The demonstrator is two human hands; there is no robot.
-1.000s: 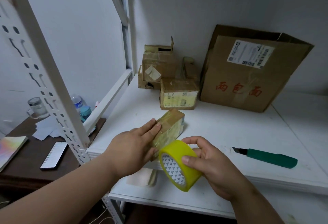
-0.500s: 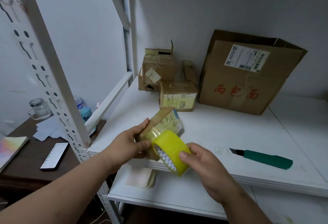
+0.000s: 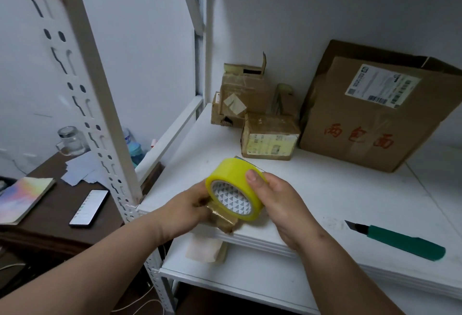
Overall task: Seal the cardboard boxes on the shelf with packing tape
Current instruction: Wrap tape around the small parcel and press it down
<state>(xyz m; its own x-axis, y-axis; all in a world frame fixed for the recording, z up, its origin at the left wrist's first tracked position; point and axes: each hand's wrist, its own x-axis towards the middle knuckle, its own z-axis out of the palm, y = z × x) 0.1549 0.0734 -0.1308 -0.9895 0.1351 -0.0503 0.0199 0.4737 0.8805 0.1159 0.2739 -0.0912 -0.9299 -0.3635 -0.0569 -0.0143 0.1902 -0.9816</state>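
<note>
Right at the front lip of the white shelf (image 3: 350,189), both bare forearms reach in over the edge. The right hand (image 3: 282,204) has its fingers and thumb curled round the yellow roll of packing tape (image 3: 233,187), thumb pressed flat on the outer band, the patterned core facing us. The left hand (image 3: 185,204) grips a small cardboard box (image 3: 223,221), tucked just behind and under the roll, touching it; most of that box is hidden, only a glossy taped corner pokes out over the shelf edge. Off to the right, well apart from the hands, a green utility knife (image 3: 400,239) lies flat, blade tip showing. Further back, a small taped box (image 3: 270,139) with a yellowish label sits in front of a stack of small boxes (image 3: 242,94) in the corner, one flap standing up. Beside them leans a large cardboard box (image 3: 375,114) with red characters and a shipping label. Left of the perforated upright (image 3: 82,77), a dark table (image 3: 50,214) holds a phone (image 3: 89,207), a notebook (image 3: 22,197) and a glass jar (image 3: 70,139).
</note>
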